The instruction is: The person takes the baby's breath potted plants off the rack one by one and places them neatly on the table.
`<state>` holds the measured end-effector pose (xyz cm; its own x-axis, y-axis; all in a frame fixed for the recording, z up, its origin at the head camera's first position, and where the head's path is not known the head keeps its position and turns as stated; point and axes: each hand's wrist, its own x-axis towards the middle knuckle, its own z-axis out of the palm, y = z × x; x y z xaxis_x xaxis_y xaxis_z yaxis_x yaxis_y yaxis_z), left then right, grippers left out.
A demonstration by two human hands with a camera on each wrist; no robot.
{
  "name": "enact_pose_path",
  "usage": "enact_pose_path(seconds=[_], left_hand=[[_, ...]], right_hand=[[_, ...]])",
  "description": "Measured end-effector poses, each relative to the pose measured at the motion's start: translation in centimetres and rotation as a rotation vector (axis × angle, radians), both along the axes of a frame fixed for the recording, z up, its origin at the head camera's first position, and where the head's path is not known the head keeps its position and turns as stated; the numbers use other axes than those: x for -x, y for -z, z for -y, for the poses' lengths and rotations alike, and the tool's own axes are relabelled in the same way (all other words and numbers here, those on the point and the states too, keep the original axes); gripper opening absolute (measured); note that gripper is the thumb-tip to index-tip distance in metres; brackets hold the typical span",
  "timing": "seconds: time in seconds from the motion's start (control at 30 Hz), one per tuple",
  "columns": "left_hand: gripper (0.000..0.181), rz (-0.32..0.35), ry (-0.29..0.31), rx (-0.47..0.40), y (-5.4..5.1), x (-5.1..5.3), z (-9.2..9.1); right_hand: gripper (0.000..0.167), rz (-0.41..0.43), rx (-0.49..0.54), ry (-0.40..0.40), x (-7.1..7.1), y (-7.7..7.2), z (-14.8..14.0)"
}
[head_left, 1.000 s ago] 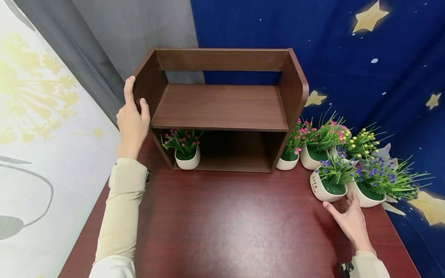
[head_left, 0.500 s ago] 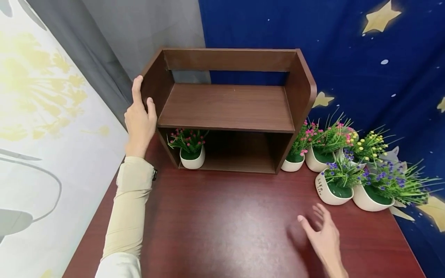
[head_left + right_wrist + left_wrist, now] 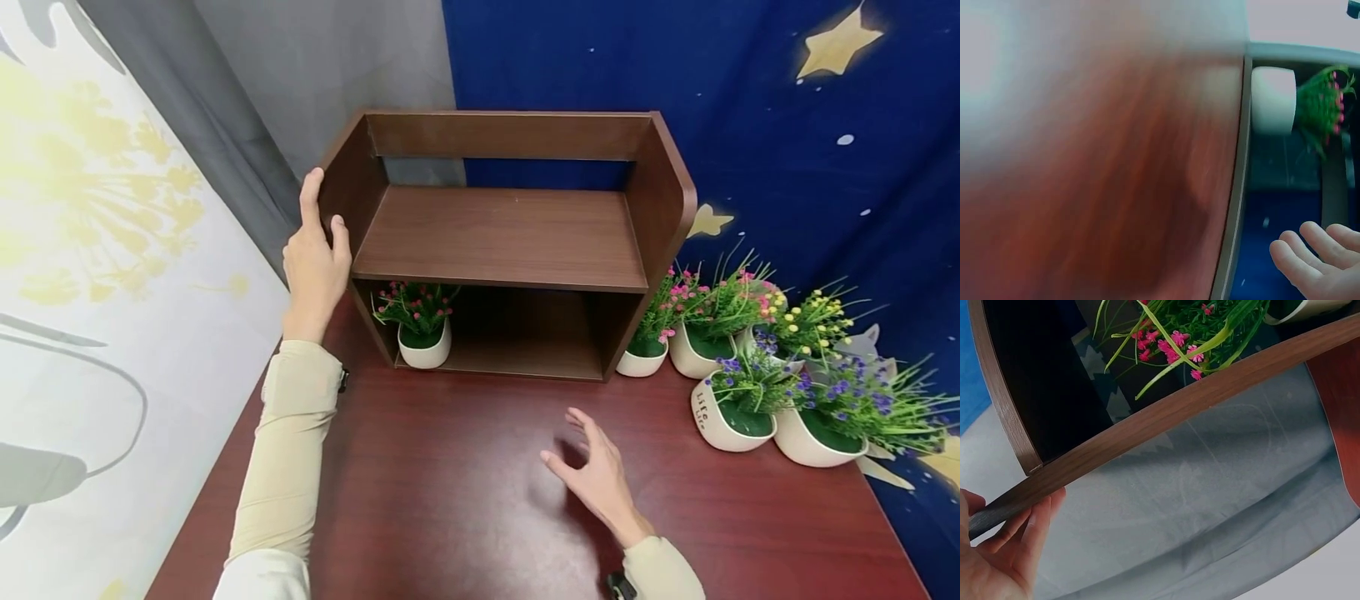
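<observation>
My left hand [image 3: 313,260] holds the left side panel of a brown wooden two-tier shelf [image 3: 502,237]. In the left wrist view the panel edge [image 3: 1129,436] passes between the thumb and the fingers [image 3: 1038,531]. On the lower tier, at its left end, a white pot with a pink-flowered plant [image 3: 424,346] stands upright. My right hand [image 3: 600,479] is over the table in front of the shelf, fingers spread and holding nothing. The right wrist view has its fingers [image 3: 1316,250] relaxed, apart from the white pot [image 3: 1274,100] in the shelf.
Right of the shelf stand several white pots: a pink-flowered plant [image 3: 643,354] against its side, another pink one [image 3: 705,342], a yellow one [image 3: 813,325], a purple one marked "Life" [image 3: 731,417], and another purple one [image 3: 821,433]. Beneath is a reddish-brown table [image 3: 450,500]; curtains hang behind.
My right hand has moved left, away from the purple-flowered pots, to in front of the shelf. My left hand stays on the side panel. The head view has shifted slightly.
</observation>
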<state>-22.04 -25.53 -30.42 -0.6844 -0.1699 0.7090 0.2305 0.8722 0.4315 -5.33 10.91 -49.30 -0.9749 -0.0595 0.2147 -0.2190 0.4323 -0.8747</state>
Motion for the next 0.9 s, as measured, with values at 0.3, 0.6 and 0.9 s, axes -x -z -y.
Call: enact_pose_path(seconds=[0.3,0.6,0.9], left_hand=[[0.051,-0.002,0.016,0.020,0.0,0.0,0.0],[0.051,0.008,0.020,0.017,0.0,-0.3,0.0],[0.050,0.002,0.025,0.011,-0.1,-0.3,-0.2]], right_hand=[[0.079,-0.015,-0.086,-0.086,3.2,-0.1,5.6],[0.085,0.038,-0.105,-0.134,6.6,0.1,10.2],[0.088,0.086,-0.112,-0.117,9.7,-0.5,14.5]])
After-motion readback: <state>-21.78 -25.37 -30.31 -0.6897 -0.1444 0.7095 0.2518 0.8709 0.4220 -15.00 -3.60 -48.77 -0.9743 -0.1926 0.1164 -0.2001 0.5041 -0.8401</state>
